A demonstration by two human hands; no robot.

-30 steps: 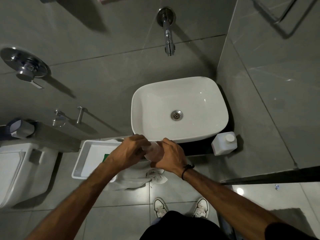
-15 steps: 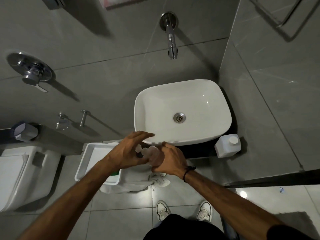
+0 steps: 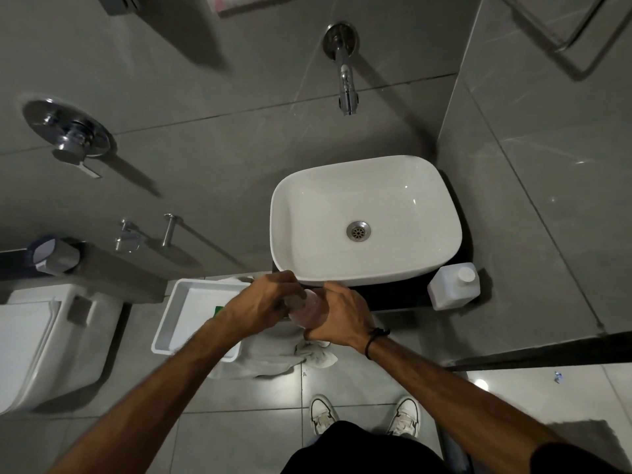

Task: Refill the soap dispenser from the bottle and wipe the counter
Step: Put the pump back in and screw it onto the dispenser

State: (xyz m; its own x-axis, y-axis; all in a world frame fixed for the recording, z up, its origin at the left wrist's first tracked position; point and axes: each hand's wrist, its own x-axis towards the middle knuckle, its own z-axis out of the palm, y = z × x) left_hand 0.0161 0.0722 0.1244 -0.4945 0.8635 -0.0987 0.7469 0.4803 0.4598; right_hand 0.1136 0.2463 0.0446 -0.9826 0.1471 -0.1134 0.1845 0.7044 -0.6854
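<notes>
Grey-tiled bathroom walls frame a white basin (image 3: 366, 220) on a dark counter (image 3: 400, 297), a white bottle (image 3: 453, 287) standing at its right corner. Just in front of the basin's near rim, both hands meet on a clear soap dispenser (image 3: 309, 311): the right hand (image 3: 342, 316) wraps its body, the left hand (image 3: 265, 302) closes over its top. Below them lie a white tray (image 3: 191, 313) and a crumpled cloth (image 3: 273, 354).

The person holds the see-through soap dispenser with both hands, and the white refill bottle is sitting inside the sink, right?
Not quite. The head view shows the white refill bottle standing on the dark counter beside the sink, at its right, not inside it. Both the left hand and right hand do hold the see-through soap dispenser.
</notes>
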